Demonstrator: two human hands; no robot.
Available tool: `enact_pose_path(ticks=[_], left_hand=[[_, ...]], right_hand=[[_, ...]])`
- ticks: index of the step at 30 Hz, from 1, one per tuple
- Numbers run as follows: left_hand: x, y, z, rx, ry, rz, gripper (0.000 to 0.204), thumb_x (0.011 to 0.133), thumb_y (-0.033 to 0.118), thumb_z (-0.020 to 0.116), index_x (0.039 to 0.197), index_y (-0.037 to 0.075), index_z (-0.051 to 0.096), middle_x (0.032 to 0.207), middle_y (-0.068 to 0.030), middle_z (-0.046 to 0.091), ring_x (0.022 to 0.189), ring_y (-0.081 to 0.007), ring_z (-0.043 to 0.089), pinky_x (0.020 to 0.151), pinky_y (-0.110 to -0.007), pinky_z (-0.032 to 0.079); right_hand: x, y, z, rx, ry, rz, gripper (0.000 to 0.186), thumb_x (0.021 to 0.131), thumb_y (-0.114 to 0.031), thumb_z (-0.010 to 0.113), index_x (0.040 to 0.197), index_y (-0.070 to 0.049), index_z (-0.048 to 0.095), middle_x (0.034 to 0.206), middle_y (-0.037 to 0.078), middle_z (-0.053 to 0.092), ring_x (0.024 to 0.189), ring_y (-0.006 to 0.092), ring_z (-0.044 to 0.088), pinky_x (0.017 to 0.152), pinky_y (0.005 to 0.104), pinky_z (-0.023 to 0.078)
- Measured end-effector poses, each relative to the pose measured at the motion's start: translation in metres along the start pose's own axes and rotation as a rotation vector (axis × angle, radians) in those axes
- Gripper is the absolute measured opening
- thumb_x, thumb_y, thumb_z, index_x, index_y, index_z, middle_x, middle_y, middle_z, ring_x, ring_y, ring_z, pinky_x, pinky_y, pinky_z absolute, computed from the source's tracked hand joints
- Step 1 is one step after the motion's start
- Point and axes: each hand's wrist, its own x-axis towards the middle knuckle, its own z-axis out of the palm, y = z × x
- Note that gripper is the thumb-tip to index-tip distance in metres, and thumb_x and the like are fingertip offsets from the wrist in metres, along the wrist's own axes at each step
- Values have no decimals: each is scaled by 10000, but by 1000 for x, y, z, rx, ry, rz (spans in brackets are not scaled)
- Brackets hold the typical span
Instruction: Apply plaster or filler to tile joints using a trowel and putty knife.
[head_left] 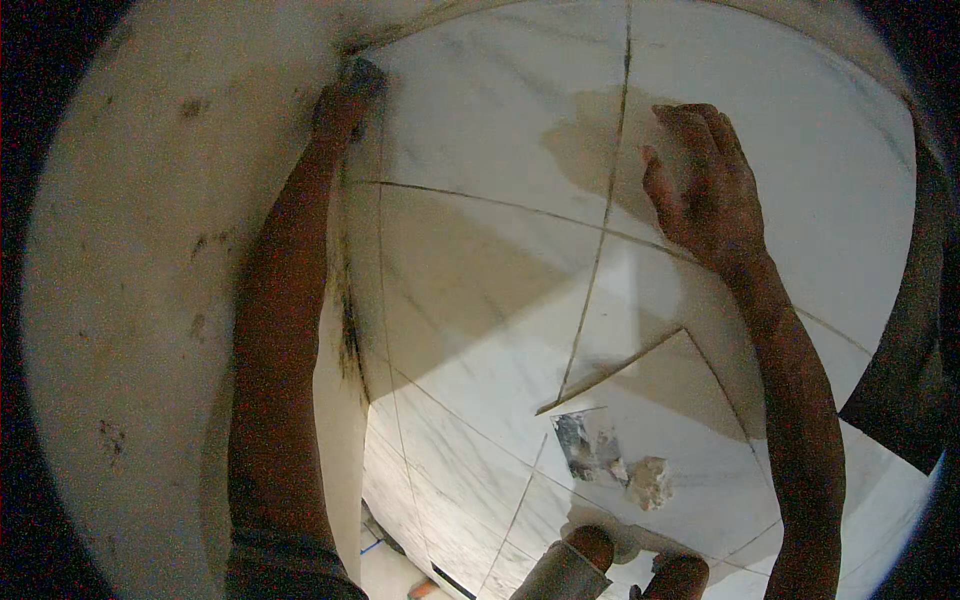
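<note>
My left hand [340, 112] is closed on a small dark grey, flat-edged piece [369, 78]; its exact kind is hard to make out. It is at the far left corner, where the marbled white tiles [480, 110] meet a stained beige wall [150, 220]. My right hand [708, 185] is over the tiles at the right, fingers apart and slightly bent, holding nothing. Whether its fingertips touch the tile I cannot tell. Dark joint lines run between the tiles, and a dark seam follows the wall's foot.
Nearer me, a tile with dark edges [684, 385] bears a silvery-dark patch [588, 447] and a crumbly pale lump [651, 483]. My knees [590, 548] show at the lower edge. A blue strip [372, 547] is at lower left. Something dark [905, 340] stands at the right.
</note>
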Motion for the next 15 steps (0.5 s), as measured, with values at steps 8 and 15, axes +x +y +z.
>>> enact_pose_path(ticks=[8,15], left_hand=[[47,-4,36,-33,-33,-7,438,931,460,488,1090,92,665,911,-212,680,817,-369,666,749,-481,528],[55,-4,45,1,-67,-20,436,932,453,480,1070,84,666,918,-218,676,832,-372,663,764,-485,525]], right_hand=[[-5,2,4,-23,-38,23,391,770,-130,681,1116,-8,545,1060,212,574,984,404,559,863,450,495],[-2,5,-2,-19,-45,39,409,758,-129,687,1121,-7,545,1045,213,575,972,407,560,846,462,501]])
